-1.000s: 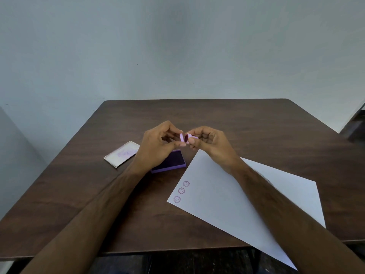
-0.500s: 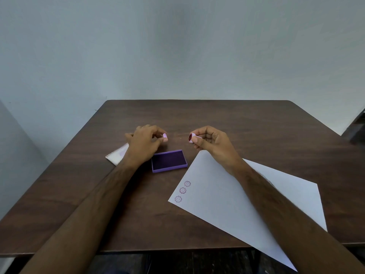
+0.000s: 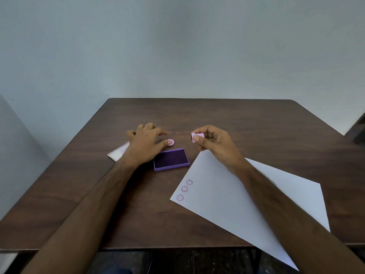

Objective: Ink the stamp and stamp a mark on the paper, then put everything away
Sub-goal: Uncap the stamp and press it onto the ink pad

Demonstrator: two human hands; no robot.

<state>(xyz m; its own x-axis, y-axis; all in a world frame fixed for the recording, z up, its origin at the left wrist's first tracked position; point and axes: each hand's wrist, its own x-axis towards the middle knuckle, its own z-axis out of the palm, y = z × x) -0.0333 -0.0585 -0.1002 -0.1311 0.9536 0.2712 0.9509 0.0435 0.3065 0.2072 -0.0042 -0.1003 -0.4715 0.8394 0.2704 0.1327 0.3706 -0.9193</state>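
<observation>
head view. the right hand [image 3: 215, 143] was raised just above the table [image 3: 256, 123], thumb and fingertips [image 3: 196, 138] pinched on a small pink stamp [image 3: 195, 137], whose dark inked face was turned to the left. the left hand [image 3: 146, 145] lay low over the table with its fingers loosely spread, gripping nothing; its thumb tip rested at a small round pink cap [image 3: 171, 142] lying flat on the wood, though whether the thumb actually touched the cap could not be told. just on the near side of the cap sat the open purple ink pad [image 3: 171, 159], a shallow rectangular tray with a dark pad surface, between the two forearms. a pale flat lid [image 3: 118, 153], partly hidden behind the left wrist, lay to the left of the ink pad. a white sheet of paper [image 3: 237, 198] lay at an angle under the right forearm, its far corner pointing toward the right hand and its near corner overhanging the table's front edge. three small purple smiley-flower marks [image 3: 184, 188] stood in a short line along the paper's left edge, well apart from the stamp. a plain pale wall [image 3: 177, 46] rose behind the table.
</observation>
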